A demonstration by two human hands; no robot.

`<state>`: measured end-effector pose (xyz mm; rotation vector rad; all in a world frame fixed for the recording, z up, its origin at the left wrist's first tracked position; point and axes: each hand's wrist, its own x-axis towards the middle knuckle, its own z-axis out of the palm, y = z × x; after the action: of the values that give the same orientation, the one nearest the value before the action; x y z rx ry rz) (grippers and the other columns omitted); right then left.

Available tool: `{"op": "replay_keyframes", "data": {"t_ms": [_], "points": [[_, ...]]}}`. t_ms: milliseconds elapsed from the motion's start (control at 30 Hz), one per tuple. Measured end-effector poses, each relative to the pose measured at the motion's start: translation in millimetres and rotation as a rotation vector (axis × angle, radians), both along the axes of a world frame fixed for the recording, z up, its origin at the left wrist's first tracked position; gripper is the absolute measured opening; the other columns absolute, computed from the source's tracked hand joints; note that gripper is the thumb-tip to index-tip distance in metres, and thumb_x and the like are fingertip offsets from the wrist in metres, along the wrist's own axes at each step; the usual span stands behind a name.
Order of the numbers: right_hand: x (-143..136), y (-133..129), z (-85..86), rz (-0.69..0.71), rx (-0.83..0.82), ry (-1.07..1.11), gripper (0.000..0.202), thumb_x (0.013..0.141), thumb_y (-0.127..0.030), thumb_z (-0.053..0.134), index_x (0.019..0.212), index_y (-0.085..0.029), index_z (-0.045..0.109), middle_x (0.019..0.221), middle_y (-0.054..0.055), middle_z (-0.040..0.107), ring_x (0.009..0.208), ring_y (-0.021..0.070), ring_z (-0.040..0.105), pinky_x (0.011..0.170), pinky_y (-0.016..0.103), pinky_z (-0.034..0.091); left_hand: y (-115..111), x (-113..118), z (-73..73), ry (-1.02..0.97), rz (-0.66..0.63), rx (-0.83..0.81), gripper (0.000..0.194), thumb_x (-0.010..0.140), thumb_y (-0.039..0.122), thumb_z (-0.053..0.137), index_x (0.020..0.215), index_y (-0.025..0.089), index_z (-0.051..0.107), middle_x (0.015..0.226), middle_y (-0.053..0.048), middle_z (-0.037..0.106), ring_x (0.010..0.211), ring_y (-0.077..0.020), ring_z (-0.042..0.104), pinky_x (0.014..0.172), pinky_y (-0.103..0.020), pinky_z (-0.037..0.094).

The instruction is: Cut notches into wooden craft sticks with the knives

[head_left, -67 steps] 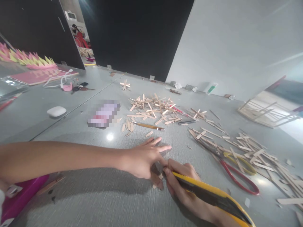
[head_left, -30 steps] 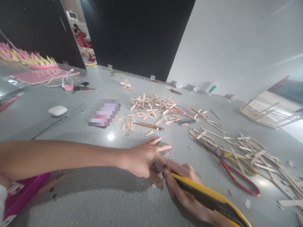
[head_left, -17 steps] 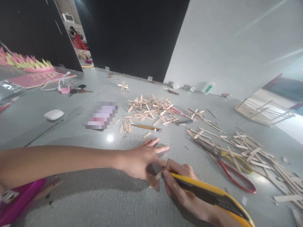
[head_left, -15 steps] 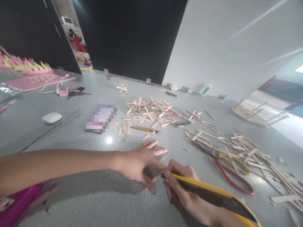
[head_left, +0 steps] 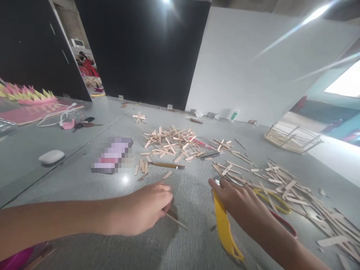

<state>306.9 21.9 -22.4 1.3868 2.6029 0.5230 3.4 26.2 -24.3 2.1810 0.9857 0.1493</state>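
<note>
My left hand (head_left: 146, 206) is closed, pinching a thin wooden craft stick (head_left: 176, 220) that pokes out to the right, low over the table. Much of the stick is hidden by the fingers. My right hand (head_left: 234, 193), palm down, is closed at the front end of a yellow utility knife (head_left: 223, 221), whose handle points back toward me. A bit of shiny metal shows by the fingertips. Beneath and beyond that hand lie scissors with one yellow handle (head_left: 274, 202) and one red handle (head_left: 284, 223); their blades are mostly covered.
A heap of crossed craft-stick pieces (head_left: 171, 138) lies ahead, with a brown pen-like tool (head_left: 167, 165) in front. More sticks (head_left: 292, 187) spread at right, near a stick frame (head_left: 292, 138). At left are a blurred phone (head_left: 112, 155) and a white case (head_left: 51, 156).
My right hand has drawn the knife away from the stick, out to the right beside the scissors. My left hand has moved left, its spread fingers now closed on the stick. The view has tilted up.
</note>
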Motion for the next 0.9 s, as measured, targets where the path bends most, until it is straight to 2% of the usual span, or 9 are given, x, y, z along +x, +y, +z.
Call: {"op": "replay_keyframes", "data": {"t_ms": [100,133,167,233,267,400,633,767,900], "points": [[7.3,6.3,-8.6,-0.075,0.049,-0.008,0.049,0.074,0.015,0.05,0.108,-0.018,0.063,0.081,0.003,0.067,0.065,0.018,0.07,0.053,0.028,0.039,-5.2,1.1,13.3,-0.013,0.097,-0.091,0.015,0.104,0.027,0.04,0.094,0.022,0.05,0.084,-0.001,0.061,0.064,-0.0149,0.061,0.052,-0.026,0.043],[10.7,8.7,-11.4,-0.085,0.049,-0.002,0.049,0.074,0.015,0.05,0.107,-0.018,0.063,0.08,0.002,0.067,0.066,0.0177,0.07,0.054,0.028,0.04,-7.8,2.2,21.2,-0.05,0.12,-0.176,0.018,0.107,0.032,0.034,0.099,0.022,0.048,0.089,0.0,0.064,0.059,-0.0125,0.064,0.048,-0.023,0.045],[14.4,11.1,-14.2,-0.091,0.044,0.007,0.048,0.074,0.015,0.05,0.106,-0.019,0.063,0.081,0.002,0.068,0.067,0.0174,0.071,0.055,0.027,0.041,-10.7,3.4,30.0,-0.162,0.162,-0.376,0.017,0.107,0.038,0.038,0.105,0.023,0.046,0.095,-0.001,0.068,0.058,-0.0127,0.066,0.046,-0.022,0.048],[22.8,15.6,-19.3,-0.098,0.031,0.027,0.051,0.072,0.015,0.051,0.108,-0.019,0.062,0.086,0.003,0.07,0.07,0.0169,0.071,0.057,0.026,0.043,-17.5,5.2,47.6,-0.336,0.241,-0.525,0.024,0.104,0.047,0.049,0.117,0.026,0.048,0.096,0.001,0.069,0.059,-0.0121,0.067,0.048,-0.02,0.051],[26.9,17.4,-21.6,-0.104,0.029,0.037,0.052,0.072,0.015,0.051,0.11,-0.019,0.062,0.09,0.004,0.071,0.07,0.0167,0.071,0.057,0.026,0.043,-21.0,5.5,55.0,-0.379,0.273,-0.526,0.027,0.103,0.049,0.051,0.119,0.027,0.051,0.094,0.001,0.069,0.059,-0.0116,0.066,0.047,-0.019,0.051],[38.9,21.5,-28.4,-0.115,0.017,0.079,0.053,0.074,0.012,0.05,0.114,-0.02,0.061,0.094,0.003,0.072,0.068,0.0151,0.07,0.056,0.026,0.042,-33.5,3.3,71.0,-0.406,0.31,-0.515,0.032,0.101,0.051,0.056,0.095,0.021,0.062,0.089,0.001,0.071,0.058,-0.0071,0.063,0.049,-0.014,0.048],[39.1,22.8,-31.3,-0.127,0.02,0.089,0.045,0.076,0.01,0.051,0.106,-0.022,0.062,0.091,0.003,0.071,0.069,0.0166,0.071,0.058,0.026,0.042,-47.0,-1.3,68.5,-0.42,0.315,-0.403,0.018,0.099,0.042,0.063,0.097,0.024,0.066,0.078,0.005,0.07,0.059,-0.0059,0.056,0.059,-0.012,0.051],[39.1,23.4,-31.9,-0.131,0.023,0.07,0.041,0.077,0.01,0.052,0.101,-0.021,0.062,0.089,0.004,0.071,0.071,0.0178,0.071,0.058,0.026,0.043,-49.4,-0.2,69.4,-0.375,0.331,-0.346,0.025,0.1,0.048,0.059,0.101,0.025,0.068,0.077,0.004,0.071,0.061,-0.0084,0.059,0.058,-0.015,0.051],[40.6,23.7,-32.5,-0.132,0.033,0.05,0.039,0.078,0.01,0.051,0.1,-0.021,0.062,0.087,0.004,0.07,0.069,0.0174,0.07,0.057,0.025,0.043,-47.7,2.9,79.2,-0.284,0.316,-0.382,0.026,0.098,0.048,0.059,0.096,0.023,0.067,0.078,0.003,0.073,0.061,-0.0094,0.059,0.06,-0.019,0.051]]}}
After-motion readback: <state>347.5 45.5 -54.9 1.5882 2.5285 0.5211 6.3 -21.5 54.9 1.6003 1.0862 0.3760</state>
